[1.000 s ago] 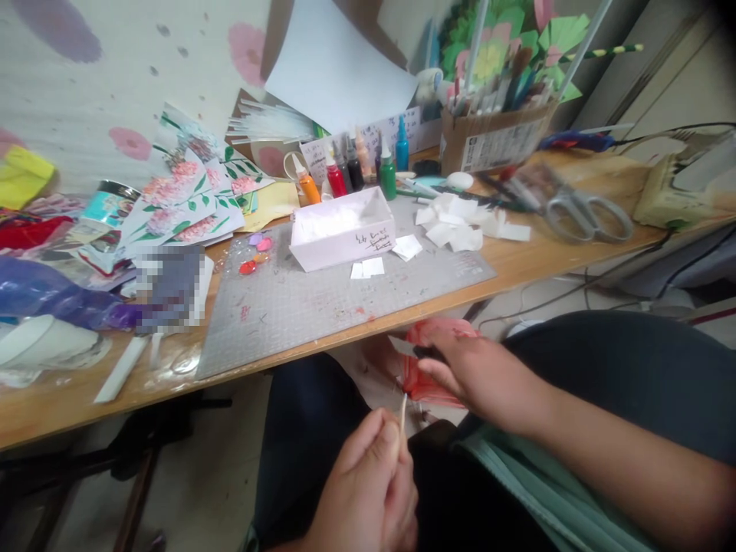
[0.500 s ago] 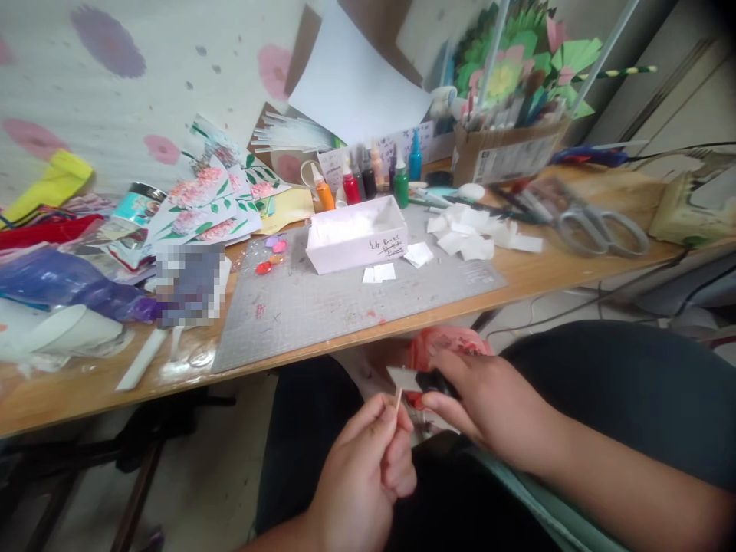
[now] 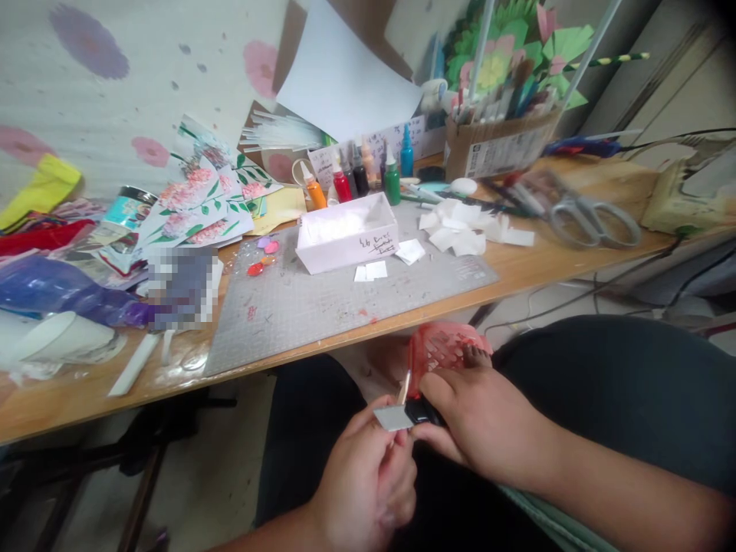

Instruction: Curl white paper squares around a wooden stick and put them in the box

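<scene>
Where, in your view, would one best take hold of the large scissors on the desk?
Probably by the grey handles of the scissors, coming from the desk's near edge: the loops face that way, while the blurred other end points back and left.

- A craft corner, in a home or a small studio; which of the two cannot be told.
- Centre: a grey, stained cutting mat (image 3: 310,314) on a wooden table (image 3: 534,264), with squeeze bottles (image 3: 392,184) in orange, red, green and blue behind it.
- Upper right: a cardboard box (image 3: 511,146) packed with brushes (image 3: 523,73), paper flowers (image 3: 491,67) behind.
- Right: large scissors (image 3: 576,218).
- Left of centre: pink flower pictures (image 3: 192,192) in a heap.
- Upper left: a pale wall (image 3: 143,92) patterned with flowers.
</scene>
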Available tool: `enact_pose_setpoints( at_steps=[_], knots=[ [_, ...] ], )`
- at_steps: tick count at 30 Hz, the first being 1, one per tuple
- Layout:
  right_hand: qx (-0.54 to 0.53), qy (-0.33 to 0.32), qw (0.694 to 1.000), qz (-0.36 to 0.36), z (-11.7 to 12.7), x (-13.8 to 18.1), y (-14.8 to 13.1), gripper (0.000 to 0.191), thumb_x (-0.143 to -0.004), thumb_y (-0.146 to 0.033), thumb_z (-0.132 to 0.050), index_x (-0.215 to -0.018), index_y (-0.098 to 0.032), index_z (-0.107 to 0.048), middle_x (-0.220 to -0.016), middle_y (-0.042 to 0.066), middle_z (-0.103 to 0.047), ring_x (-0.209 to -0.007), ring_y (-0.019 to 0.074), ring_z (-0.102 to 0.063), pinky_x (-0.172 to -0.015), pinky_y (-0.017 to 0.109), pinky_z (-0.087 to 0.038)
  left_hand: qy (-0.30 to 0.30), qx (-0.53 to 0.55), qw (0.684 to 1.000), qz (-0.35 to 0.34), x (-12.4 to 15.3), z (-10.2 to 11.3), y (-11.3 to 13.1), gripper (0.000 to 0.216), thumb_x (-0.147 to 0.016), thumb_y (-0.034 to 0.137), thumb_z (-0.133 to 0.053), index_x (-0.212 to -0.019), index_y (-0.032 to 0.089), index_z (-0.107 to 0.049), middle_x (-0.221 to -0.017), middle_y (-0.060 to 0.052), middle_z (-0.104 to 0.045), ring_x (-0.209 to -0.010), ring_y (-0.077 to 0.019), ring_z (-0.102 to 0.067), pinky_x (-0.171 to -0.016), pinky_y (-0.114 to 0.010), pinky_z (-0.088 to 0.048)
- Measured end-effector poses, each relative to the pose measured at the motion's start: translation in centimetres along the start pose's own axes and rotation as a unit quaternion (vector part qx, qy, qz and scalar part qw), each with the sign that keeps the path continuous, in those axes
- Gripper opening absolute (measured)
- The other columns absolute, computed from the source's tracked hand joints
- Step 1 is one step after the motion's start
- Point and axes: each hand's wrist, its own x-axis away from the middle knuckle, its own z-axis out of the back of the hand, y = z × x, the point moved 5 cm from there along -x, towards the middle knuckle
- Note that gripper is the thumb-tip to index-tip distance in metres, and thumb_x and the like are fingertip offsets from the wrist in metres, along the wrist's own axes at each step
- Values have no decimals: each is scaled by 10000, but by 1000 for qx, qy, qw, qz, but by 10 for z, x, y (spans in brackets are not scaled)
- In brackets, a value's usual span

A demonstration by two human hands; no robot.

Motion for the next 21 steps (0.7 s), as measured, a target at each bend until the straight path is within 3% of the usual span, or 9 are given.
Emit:
enact_pose_setpoints(
  at_steps=[4, 7, 9, 13, 18, 21],
  knots=[
    [2, 19, 1000, -20, 2, -4, 14, 412, -897, -523, -450, -895, -145, -615, -755, 98, -678, -639, 280, -659, -629, 402, -471, -52, 13, 999, 6, 6, -2, -6, 249, -828, 366, -600, -677, 195, -501, -345, 110, -297, -274, -27, -126, -287, -129, -187],
    [-37, 51, 987, -148, 11, -9, 45, 396, -958, -447, -355, -956, -157, -625, -757, 99, -698, -663, 234, -665, -615, 320, -466, -123, 6, 992, 4, 15, -2, -10, 277, -870, 367, -559, -672, 178, -518, -347, 100, -285, -282, -27, -166, -317, -126, -212],
    [-67, 63, 976, -198, 16, -11, 58, 371, -969, -416, -346, -1017, -171, -620, -798, 94, -713, -724, 228, -677, -651, 302, -471, -133, 12, 991, -1, 19, 1, -10, 276, -911, 348, -493, -698, 177, -529, -359, 96, -276, -290, -33, -178, -329, -124, -223],
    [-99, 37, 981, -165, 15, -10, 50, 347, -961, -397, -373, -1125, -177, -586, -891, 108, -722, -828, 247, -682, -718, 320, -479, -112, 30, 993, -8, 18, 6, -6, 286, -943, 323, -417, -709, 191, -514, -387, 93, -280, -293, -40, -163, -322, -131, -250],
    [-105, 50, 987, -111, 12, -3, 29, 327, -943, -394, -406, -1115, -176, -580, -861, 109, -717, -802, 254, -684, -712, 328, -486, -134, 40, 990, 23, 15, -1, -4, 276, -901, 398, -504, -708, 204, -467, -411, 103, -282, -310, -31, -143, -315, -118, -237],
    [-130, 63, 984, -101, 12, -1, 26, 330, -941, -406, -403, -1105, -178, -577, -865, 109, -707, -810, 257, -678, -711, 334, -488, -136, 33, 990, 28, 13, -2, -2, 235, -886, 335, -549, -722, 216, -428, -424, 111, -285, -315, -31, -128, -314, -112, -222]
  ],
)
